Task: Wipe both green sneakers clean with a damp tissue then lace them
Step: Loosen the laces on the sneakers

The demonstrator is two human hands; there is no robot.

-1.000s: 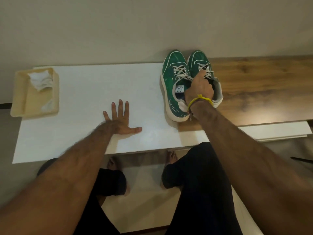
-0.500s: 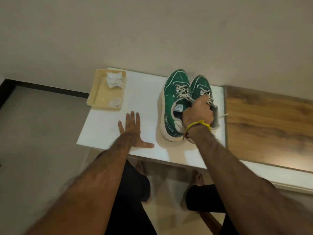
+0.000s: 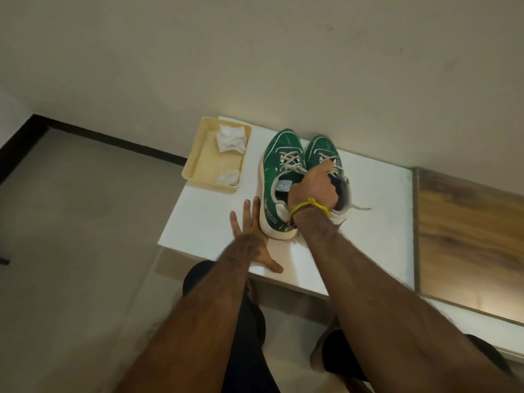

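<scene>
Left hand (image 3: 251, 236) has slid right, flat and splayed on the white table (image 3: 377, 222), now touching the left sneaker (image 3: 276, 177). Right hand (image 3: 313, 188) still grips both green sneakers' collars, right sneaker (image 3: 323, 150) alongside.

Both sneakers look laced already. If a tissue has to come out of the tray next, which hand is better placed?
Probably left. The left hand lies open on the white table on the tray side, holding nothing; the right hand grips the sneakers.

Left hand (image 3: 251, 239) lies flat at frame centre, fingers straight and spread. Right hand (image 3: 313, 188), just right of it, is curled in a grip, arm outstretched.
</scene>
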